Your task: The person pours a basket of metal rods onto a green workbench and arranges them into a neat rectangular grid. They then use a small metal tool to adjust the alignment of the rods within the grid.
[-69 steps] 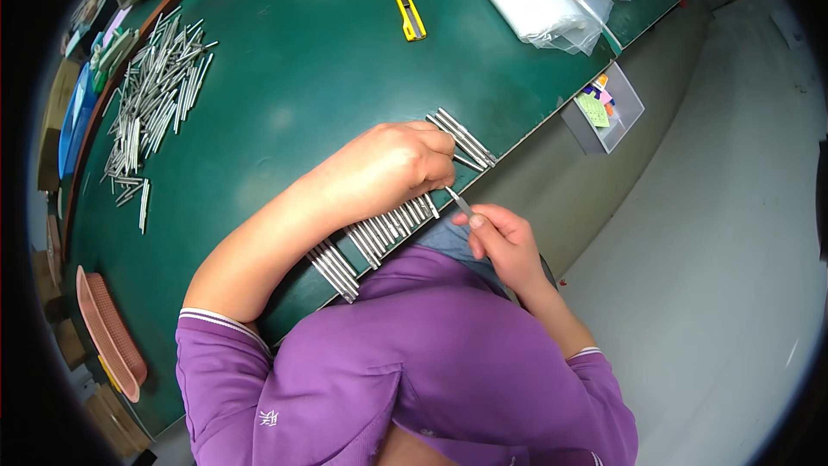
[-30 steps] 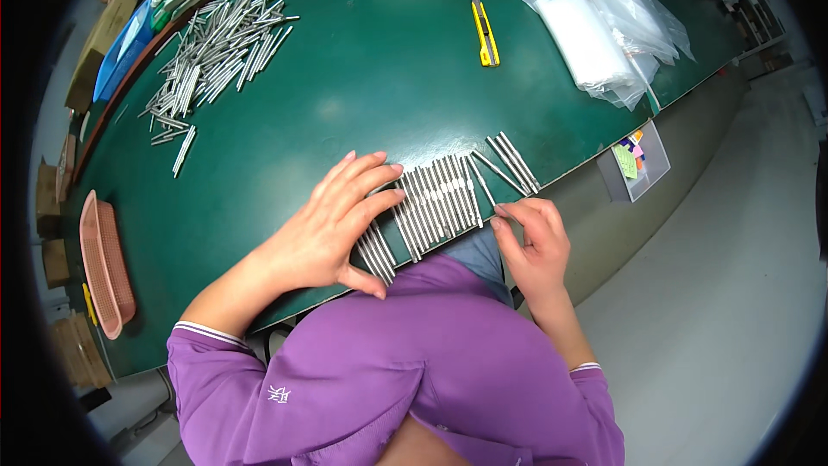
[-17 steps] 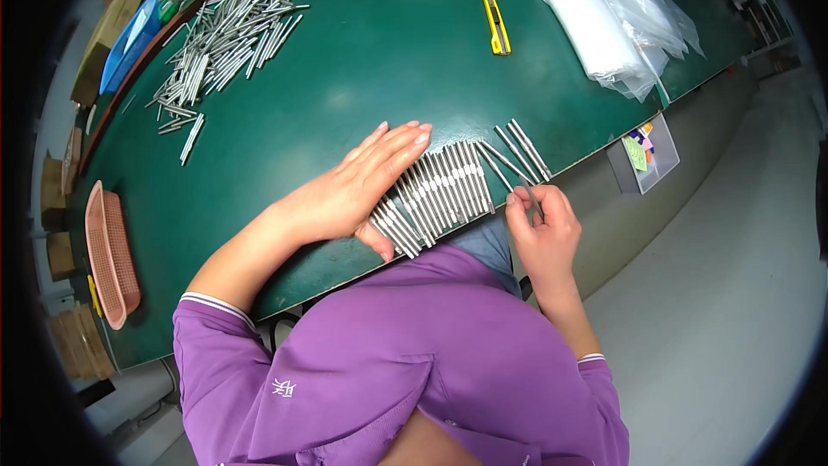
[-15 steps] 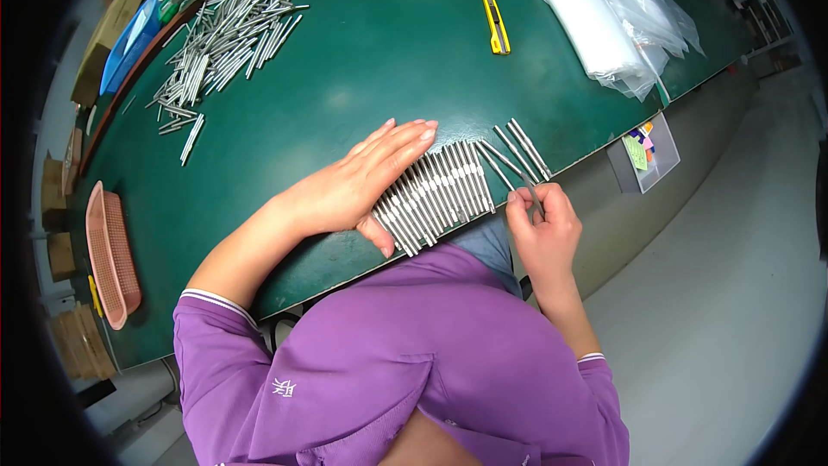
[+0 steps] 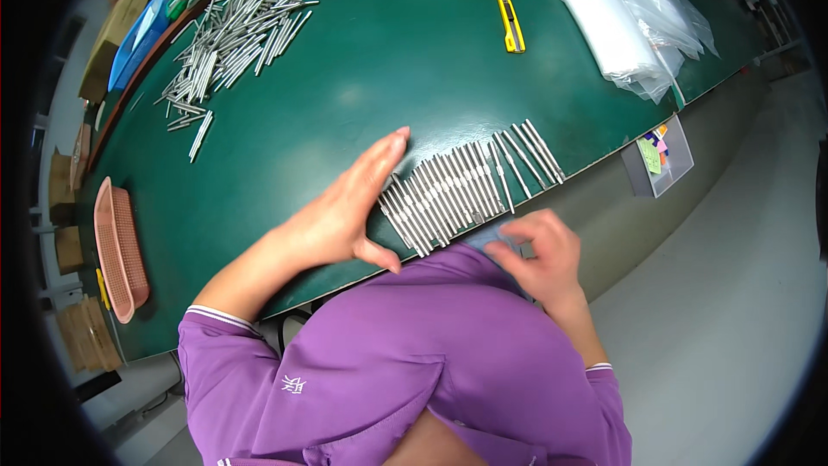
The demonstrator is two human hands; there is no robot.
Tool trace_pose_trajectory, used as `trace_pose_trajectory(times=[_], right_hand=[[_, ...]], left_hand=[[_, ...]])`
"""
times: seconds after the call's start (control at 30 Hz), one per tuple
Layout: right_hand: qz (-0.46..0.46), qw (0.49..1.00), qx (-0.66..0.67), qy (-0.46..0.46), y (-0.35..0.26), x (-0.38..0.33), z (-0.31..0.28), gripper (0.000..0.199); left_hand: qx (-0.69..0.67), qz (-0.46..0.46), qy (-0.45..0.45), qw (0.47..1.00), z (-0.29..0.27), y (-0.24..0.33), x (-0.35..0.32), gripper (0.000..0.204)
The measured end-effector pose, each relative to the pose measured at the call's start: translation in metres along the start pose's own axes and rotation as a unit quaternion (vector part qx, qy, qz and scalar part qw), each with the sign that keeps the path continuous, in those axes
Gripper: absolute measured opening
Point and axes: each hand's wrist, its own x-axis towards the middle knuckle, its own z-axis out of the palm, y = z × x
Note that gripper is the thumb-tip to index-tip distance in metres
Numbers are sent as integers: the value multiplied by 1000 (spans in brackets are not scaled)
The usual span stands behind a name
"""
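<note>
A row of slim metal rods (image 5: pixel 444 192) lies side by side near the front edge of the green table. Several looser rods (image 5: pixel 528 154) continue the row at its right end, with gaps between them. My left hand (image 5: pixel 349 209) is at the row's left end, thumb spread from the fingers, holding nothing. Just off the table edge, below the right end of the row, my right hand (image 5: pixel 545 256) is curved with thumb and fingertips apart. I see nothing between those fingers.
A heap of metal rods (image 5: pixel 228 39) lies at the far left. Beyond the row rests a yellow utility knife (image 5: pixel 510 17). Clear plastic bags (image 5: pixel 621 34) are at far right, a pink basket (image 5: pixel 121 250) at left. A grey bin (image 5: pixel 668 160) hangs beside the table's edge.
My left hand has drawn back from the row's left end. My right hand has let go of a rod and moved down off the table edge. The loose rods lie closer to the row.
</note>
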Motion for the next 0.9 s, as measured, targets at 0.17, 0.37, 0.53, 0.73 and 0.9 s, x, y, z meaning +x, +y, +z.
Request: trace_pose_trajectory(times=[0.17, 0.37, 0.53, 0.73, 0.9], right_hand=[[-112, 988, -25, -102, -19, 20, 17, 25], [-110, 989, -54, -82, -17, 22, 29, 25], [-80, 995, -25, -55, -15, 18, 28, 25], [28, 1000, 3, 8, -5, 4, 19, 24], [29, 999, -27, 3, -7, 7, 23, 22]], left_hand=[[10, -14, 48, 999, 22, 23, 1, 143], [16, -22, 53, 998, 29, 24, 5, 131], [76, -32, 12, 997, 26, 30, 11, 125], [41, -54, 12, 998, 25, 32, 10, 126], [61, -61, 39, 995, 27, 32, 11, 126]])
